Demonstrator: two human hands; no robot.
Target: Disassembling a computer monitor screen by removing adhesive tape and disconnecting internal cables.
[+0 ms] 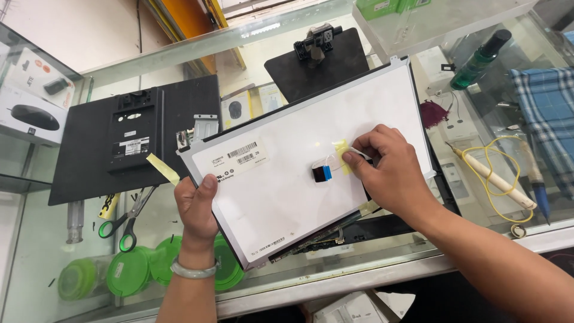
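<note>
- My left hand [196, 206] is clamped on the lower left edge of the white display panel [287, 185], thumb on top, holding it tilted above the glass counter [382, 263].
- My right hand [388, 170] pinches a strip of yellow tape [342, 154] mid-panel, fingertips together, just beside the blue-tipped connector [321, 173] (cable attached).
- Green-handled scissors [122, 224] lie near the counter's front left.
</note>
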